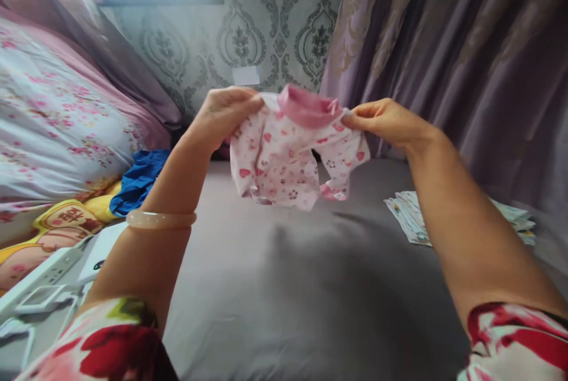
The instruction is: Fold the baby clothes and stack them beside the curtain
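— Head view, nearest first: what lies below the arms?
— A grey bedsheet point(284, 286).
— And the hands?
— The left hand point(224, 112) and right hand point(384, 120) each pinch a shoulder of a tiny baby top point(288, 159), holding it up above the bed. It is white with pink hearts and has a pink collar.
— Behind it?
— Patterned wallpaper point(248, 32).

Both arms reach out in front, held up in the air. The left hand point(224, 113) is closed in a pinch, with its fingers curled in, and the right hand point(384, 122) pinches too, thumb against fingers. The two hands are level, apart from each other.
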### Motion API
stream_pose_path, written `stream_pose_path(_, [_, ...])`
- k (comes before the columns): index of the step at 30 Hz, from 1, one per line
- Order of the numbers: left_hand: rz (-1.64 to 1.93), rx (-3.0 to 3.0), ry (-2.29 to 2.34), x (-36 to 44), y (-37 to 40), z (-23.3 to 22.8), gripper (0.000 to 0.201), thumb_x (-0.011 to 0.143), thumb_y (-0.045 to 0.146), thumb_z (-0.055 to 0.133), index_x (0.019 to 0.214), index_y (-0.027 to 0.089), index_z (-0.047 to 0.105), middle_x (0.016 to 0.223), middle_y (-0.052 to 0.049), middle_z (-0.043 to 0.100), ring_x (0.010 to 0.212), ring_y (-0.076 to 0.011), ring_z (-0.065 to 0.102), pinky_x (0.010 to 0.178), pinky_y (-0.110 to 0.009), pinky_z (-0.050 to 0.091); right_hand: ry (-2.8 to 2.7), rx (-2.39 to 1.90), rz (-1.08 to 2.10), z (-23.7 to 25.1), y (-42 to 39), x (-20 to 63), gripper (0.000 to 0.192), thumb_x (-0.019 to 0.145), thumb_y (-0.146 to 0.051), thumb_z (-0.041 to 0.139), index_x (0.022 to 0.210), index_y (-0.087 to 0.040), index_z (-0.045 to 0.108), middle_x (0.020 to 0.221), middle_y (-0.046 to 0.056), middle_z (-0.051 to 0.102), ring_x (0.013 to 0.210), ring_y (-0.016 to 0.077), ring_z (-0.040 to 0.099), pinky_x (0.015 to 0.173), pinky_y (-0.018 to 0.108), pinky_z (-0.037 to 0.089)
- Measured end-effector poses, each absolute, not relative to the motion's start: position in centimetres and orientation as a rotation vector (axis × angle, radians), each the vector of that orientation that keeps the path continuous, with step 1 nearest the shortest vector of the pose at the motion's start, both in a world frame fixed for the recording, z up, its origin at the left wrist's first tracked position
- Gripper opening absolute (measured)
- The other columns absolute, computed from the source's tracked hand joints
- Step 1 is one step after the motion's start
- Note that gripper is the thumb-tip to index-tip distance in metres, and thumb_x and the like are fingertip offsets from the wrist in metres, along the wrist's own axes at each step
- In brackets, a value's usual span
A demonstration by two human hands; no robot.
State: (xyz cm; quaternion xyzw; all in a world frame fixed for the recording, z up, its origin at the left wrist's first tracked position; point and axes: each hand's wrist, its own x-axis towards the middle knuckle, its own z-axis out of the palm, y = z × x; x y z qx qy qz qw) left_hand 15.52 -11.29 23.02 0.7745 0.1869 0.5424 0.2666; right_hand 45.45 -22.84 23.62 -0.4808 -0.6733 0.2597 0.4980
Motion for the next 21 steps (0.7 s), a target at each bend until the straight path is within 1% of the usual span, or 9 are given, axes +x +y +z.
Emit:
stream_pose_path(2, [1.489,2.243,0.614,15.3,-10.4,22.4,0.02,0.078,0.035,0.071,0.08,0.015,0.067,0.094,-0.005,0.067,0.087,-0.0143,0.062,0.072,-0.025,0.051,-1.667,-1.226,0.571,23.3,-22.2,45.6,0.029,0.067,-0.051,0.08,0.076,-0.025,0.073,0.079,0.002,0.074,0.081,0.02,0.067,0.074,0.032,0.055])
stream_pose_path(3, [1.52,2.286,0.645,15.2,-9.9,22.1,0.017,0.077,0.032,0.072,0.079,0.016,0.068,0.094,-0.005,0.067,0.088,-0.0141,0.061,0.074,-0.025,0.051,-1.658,-1.217,0.544,23.1,-21.8,45.6,0.027,0.067,-0.051,0.08,0.076,-0.026,0.073,0.079,0.001,0.074,0.082,0.0205,0.068,0.074,0.033,0.055])
stream_pose_path(8, [1.642,2.29,0.705,15.3,-8.9,21.6,0.011,0.079,0.027,0.068,0.08,0.017,0.068,0.088,-0.004,0.066,0.088,-0.014,0.06,0.078,-0.026,0.05,-1.562,-1.136,0.416,23.0,-20.6,45.7,0.026,0.069,-0.05,0.078,0.079,-0.026,0.074,0.077,0.001,0.074,0.08,0.0205,0.068,0.071,0.034,0.056])
stream_pose_path(12, [1.817,2.155,0.678,15.5,-10.4,22.9,0.013,0.08,0.03,0.069,0.081,0.017,0.068,0.089,-0.001,0.066,0.089,-0.0137,0.06,0.08,-0.026,0.051,-1.509,-1.029,0.315,23.7,-21.1,45.2,0.025,0.073,-0.048,0.077,0.082,-0.024,0.074,0.083,0.0,0.074,0.079,0.0171,0.068,0.078,0.034,0.055])
stream_pose_path(13, [1.827,2.108,0.638,15.5,-10.8,23.2,0.015,0.082,0.032,0.066,0.084,0.017,0.068,0.089,0.0,0.066,0.087,-0.0129,0.06,0.079,-0.026,0.051,-1.502,-0.996,0.307,23.9,-21.3,45.1,0.025,0.075,-0.048,0.075,0.083,-0.024,0.074,0.084,-0.001,0.074,0.08,0.0164,0.068,0.079,0.033,0.054])
stream_pose_path(15, [1.706,2.081,0.571,15.6,-11.5,23.5,0.019,0.086,0.035,0.063,0.088,0.017,0.067,0.084,0.001,0.066,0.078,-0.0113,0.061,0.073,-0.026,0.052,-1.55,-1.023,0.345,23.9,-21.7,44.9,0.027,0.076,-0.05,0.073,0.082,-0.024,0.073,0.083,0.0,0.073,0.08,0.016,0.067,0.078,0.032,0.054])
stream_pose_path(18, [1.46,2.156,0.623,15.6,-11.6,23.0,0.018,0.085,0.033,0.064,0.083,0.016,0.068,0.068,0.001,0.063,0.066,-0.0107,0.059,0.061,-0.024,0.051,-1.652,-1.213,0.436,23.5,-21.9,45.0,0.031,0.069,-0.051,0.078,0.074,-0.021,0.072,0.073,0.001,0.071,0.074,0.0166,0.066,0.07,0.029,0.053])
stream_pose_path(21, [1.518,2.141,0.715,15.6,-11.0,22.4,0.014,0.083,0.028,0.064,0.078,0.015,0.068,0.062,0.001,0.06,0.062,-0.0105,0.058,0.055,-0.021,0.048,-1.563,-1.2,0.458,22.9,-21.3,45.3,0.033,0.066,-0.052,0.08,0.075,-0.022,0.072,0.071,0.0,0.071,0.07,0.016,0.065,0.065,0.028,0.053])
